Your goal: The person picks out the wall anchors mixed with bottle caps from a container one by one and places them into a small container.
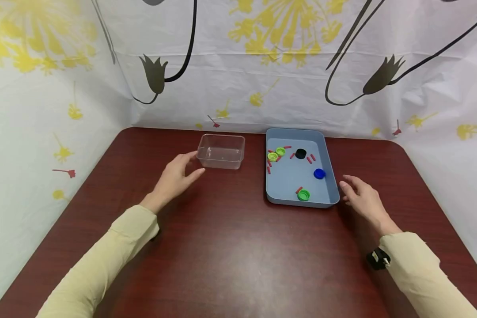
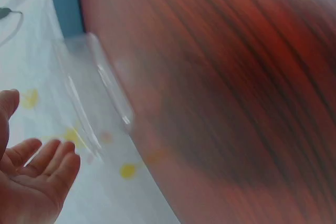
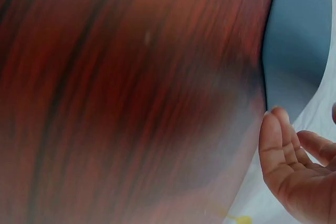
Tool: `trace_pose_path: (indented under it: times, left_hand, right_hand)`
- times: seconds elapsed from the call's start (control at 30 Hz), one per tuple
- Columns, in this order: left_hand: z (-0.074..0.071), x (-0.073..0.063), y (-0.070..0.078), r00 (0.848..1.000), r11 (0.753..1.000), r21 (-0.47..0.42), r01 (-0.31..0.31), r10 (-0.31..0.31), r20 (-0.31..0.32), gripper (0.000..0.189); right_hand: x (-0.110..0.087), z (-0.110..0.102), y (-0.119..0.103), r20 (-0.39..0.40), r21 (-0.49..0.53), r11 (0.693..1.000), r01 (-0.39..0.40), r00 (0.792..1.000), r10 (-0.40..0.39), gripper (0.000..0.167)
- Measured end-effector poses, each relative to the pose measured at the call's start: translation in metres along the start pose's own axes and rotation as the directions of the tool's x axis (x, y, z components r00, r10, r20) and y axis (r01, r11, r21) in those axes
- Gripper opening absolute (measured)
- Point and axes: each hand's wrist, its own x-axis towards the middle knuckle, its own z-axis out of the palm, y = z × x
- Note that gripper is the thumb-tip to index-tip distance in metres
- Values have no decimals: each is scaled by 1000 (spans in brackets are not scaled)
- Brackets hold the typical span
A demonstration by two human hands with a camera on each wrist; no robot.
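A clear plastic box (image 1: 221, 160) stands on the table toward the back. Just left of it is my left hand (image 1: 176, 177), its fingers spread and loosely bent near the box's left side; whether a fingertip touches it I cannot tell. In the left wrist view the same box (image 2: 97, 93) looks blurred, with the hand (image 2: 39, 182) beside it. To the right lies a blue-grey tray (image 1: 290, 201) with bottle caps and several small red sticks in it. Beside the tray's right wall my right hand (image 1: 363, 198) hovers with relaxed fingers, holding nothing.
In the tray are a black cap (image 1: 300, 153), a blue cap (image 1: 319, 173), a green cap (image 1: 304, 194) and two yellow-green caps (image 1: 272, 157). A white patterned cloth (image 1: 238, 97) hangs behind the dark red table (image 1: 230, 229) and along both sides.
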Motion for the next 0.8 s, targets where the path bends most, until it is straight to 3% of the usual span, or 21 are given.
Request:
trace_pose_path:
  times: [0.2,0.43,0.67,0.8]
  left_hand:
    - [20,11,28,995,989,-113,-92,96,30,48]
    - [46,29,57,980,973,-188,-130,156,126,42]
    - [65,52,85,947,969,-182,-166,208,246,38]
    - [79,63,98,918,962,-206,-180,240,315,37]
  right_hand:
    - [-2,4,-4,122,60,998,-19,993,12,65]
    - [-2,6,-4,211,41,999,0,977,-8,94]
    - [-1,8,0,207,17,999,40,977,-43,96]
    - [-1,9,1,205,13,999,48,978,-49,95]
